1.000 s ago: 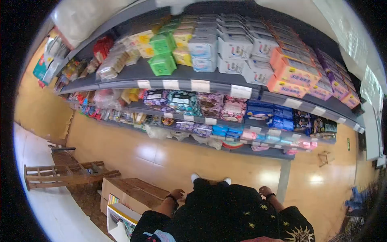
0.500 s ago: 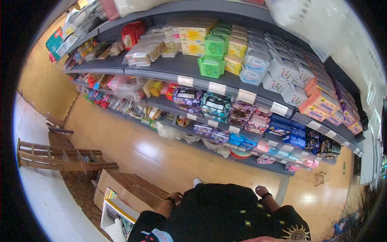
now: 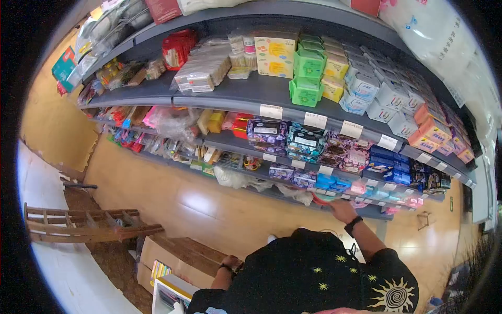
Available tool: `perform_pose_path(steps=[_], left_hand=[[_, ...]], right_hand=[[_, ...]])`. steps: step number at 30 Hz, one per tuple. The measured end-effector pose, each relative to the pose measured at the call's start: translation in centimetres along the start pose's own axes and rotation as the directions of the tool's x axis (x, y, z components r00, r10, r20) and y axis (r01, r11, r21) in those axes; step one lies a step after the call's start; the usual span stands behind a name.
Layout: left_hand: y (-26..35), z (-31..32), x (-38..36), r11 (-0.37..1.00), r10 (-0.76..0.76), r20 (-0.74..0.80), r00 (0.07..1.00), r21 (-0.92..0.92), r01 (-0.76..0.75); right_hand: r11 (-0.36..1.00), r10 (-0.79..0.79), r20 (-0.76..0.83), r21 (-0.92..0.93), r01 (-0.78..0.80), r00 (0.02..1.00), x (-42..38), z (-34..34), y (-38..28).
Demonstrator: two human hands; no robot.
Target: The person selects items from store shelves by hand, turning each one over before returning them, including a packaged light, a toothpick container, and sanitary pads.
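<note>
My right hand (image 3: 342, 210) reaches forward near the lowest shelf, its wrist in a black band; its fingertips are close to a red and green round item (image 3: 323, 198), and whether they touch it cannot be made out. Low at my side, my left hand (image 3: 230, 261) is beside a brown wooden surface (image 3: 193, 252), its fingers small and unclear. Ahead, green packs (image 3: 306, 91), a yellow-white box (image 3: 275, 55) and white packs (image 3: 361, 86) stand on the upper shelf. Purple patterned packs (image 3: 266, 133) and teal patterned packs (image 3: 305, 142) sit on the shelf below.
A wooden ladder (image 3: 94, 225) lies at the left by a white surface (image 3: 57, 272). Near my left side are a cardboard box (image 3: 149, 264) and a white container with books (image 3: 170, 287). Clear plastic bags (image 3: 434, 47) hang at the upper right. A small stool (image 3: 423, 221) stands farther right.
My right arm has stretched forward toward the lower shelf. My left hand stays low by my side. The view has shifted, and the shelves appear slightly closer.
</note>
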State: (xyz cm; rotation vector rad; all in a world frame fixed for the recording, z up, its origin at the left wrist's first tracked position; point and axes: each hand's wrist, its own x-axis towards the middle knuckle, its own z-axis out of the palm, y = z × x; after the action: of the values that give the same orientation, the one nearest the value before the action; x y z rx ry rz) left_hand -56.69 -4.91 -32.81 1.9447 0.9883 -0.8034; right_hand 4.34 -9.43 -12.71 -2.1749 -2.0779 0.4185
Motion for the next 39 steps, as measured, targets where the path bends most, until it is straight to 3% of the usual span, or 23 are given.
perform_pose_path(steps=[1,2,4,5,7,10,13,14,16,18,19,20,22,24,25,26,28,30,31,33,34,35,39], left_hand=[[-0.5,-0.2,0.4,0.949,0.108,0.056,0.993,0.292,-0.120],[0.2,-1.3,0.1,0.797,0.191,0.154,0.969,0.553,-0.245],[-0.8,-0.6,1.6,1.000,0.000,0.013,1.000,0.011,0.000],[-0.5,-1.0,1.8,0.954,-0.111,-0.013,0.994,-0.283,0.103],[0.8,-2.4,2.2,0.841,-0.196,-0.038,0.980,-0.521,0.147],[2.7,-5.0,2.3,0.791,-0.171,-0.071,0.983,-0.604,0.094],[3.9,-6.7,4.0,0.839,-0.172,-0.084,0.981,-0.534,0.101],[4.0,-7.5,4.5,0.845,-0.159,-0.108,0.981,-0.529,0.078],[4.2,-9.4,5.2,0.852,-0.119,-0.157,0.980,-0.524,0.020],[4.5,-11.8,5.2,0.847,-0.035,-0.224,0.974,-0.524,-0.090],[4.3,-13.0,5.0,0.800,0.074,-0.307,0.949,-0.550,-0.240],[5.1,-14.6,4.8,0.849,-0.040,-0.241,0.970,-0.519,-0.094],[0.9,-14.1,7.9,0.866,-0.151,-0.239,0.959,-0.500,0.012],[1.7,-17.2,6.7,0.865,-0.229,-0.253,0.940,-0.496,0.077],[2.6,-18.9,5.5,0.769,-0.181,-0.306,0.935,-0.636,-0.059],[4.2,-20.7,4.7,0.804,-0.264,-0.298,0.917,-0.594,0.039],[5.0,-22.6,4.3,0.785,-0.295,-0.277,0.915,-0.616,0.067],[-1.0,-18.3,10.0,0.849,-0.124,-0.300,0.946,-0.526,-0.055],[-0.9,-18.7,10.3,0.868,-0.037,-0.308,0.951,-0.481,-0.122],[-2.0,-18.4,10.3,0.869,-0.166,-0.205,0.965,-0.493,0.044],[-2.3,-18.5,10.4,0.841,-0.305,-0.109,0.946,-0.497,0.214],[-1.4,-20.7,8.5,0.886,-0.115,-0.131,0.985,-0.462,0.042],[-3.1,-22.6,7.1,0.946,0.018,-0.221,0.975,-0.312,-0.088]], right_hand=[[1.000,-0.006,0.071,0.010,0.005,0.997,1.7,-3.2,-2.9],[0.995,-0.075,-0.011,0.059,0.076,0.997,3.3,-4.2,-4.6],[0.983,-0.138,-0.103,0.104,0.149,0.985,5.9,-6.4,-7.6],[0.963,-0.227,-0.140,0.118,0.244,0.964,6.8,-8.1,-9.3],[0.929,-0.320,-0.184,0.132,0.346,0.929,8.8,-11.4,-11.7],[0.866,-0.413,-0.305,0.161,0.474,0.858,11.8,-15.9,-13.5],[0.826,-0.419,-0.470,0.158,0.541,0.777,14.8,-19.7,-14.0],[0.820,-0.427,-0.477,0.153,0.551,0.768,15.5,-21.2,-14.3],[0.784,-0.487,-0.578,0.041,0.619,0.655,16.8,-24.6,-15.2],[0.768,-0.512,-0.590,0.009,0.640,0.624,17.7,-27.7,-15.8],[0.841,-0.445,-0.626,-0.048,0.539,0.640,17.8,-29.7,-16.5],[0.902,-0.372,-0.666,-0.095,0.420,0.647,18.1,-31.1,-16.6],[0.926,-0.326,-0.726,-0.117,0.358,0.606,19.7,-32.8,-15.8],[0.951,-0.273,-0.767,-0.124,0.283,0.580,21.2,-34.1,-15.1],[0.973,-0.221,-0.783,-0.138,0.184,0.581,21.9,-34.8,-14.9],[0.984,-0.175,-0.799,-0.156,0.083,0.575,22.6,-35.2,-14.7],[0.988,-0.141,-0.800,-0.150,0.033,0.583,23.6,-35.6,-14.2],[0.989,-0.104,-0.807,-0.144,-0.023,0.582,24.3,-36.0,-13.8],[0.991,-0.061,-0.814,-0.119,-0.063,0.578,24.4,-36.3,-13.8],[0.987,-0.011,-0.844,-0.096,-0.131,0.537,24.8,-36.6,-13.6],[0.984,-0.006,-0.846,-0.100,-0.148,0.533,24.9,-36.8,-13.5],[0.977,-0.011,-0.841,-0.125,-0.174,0.542,24.9,-36.8,-13.4],[0.967,0.037,-0.809,-0.118,-0.224,0.587,24.4,-37.3,-14.4]])
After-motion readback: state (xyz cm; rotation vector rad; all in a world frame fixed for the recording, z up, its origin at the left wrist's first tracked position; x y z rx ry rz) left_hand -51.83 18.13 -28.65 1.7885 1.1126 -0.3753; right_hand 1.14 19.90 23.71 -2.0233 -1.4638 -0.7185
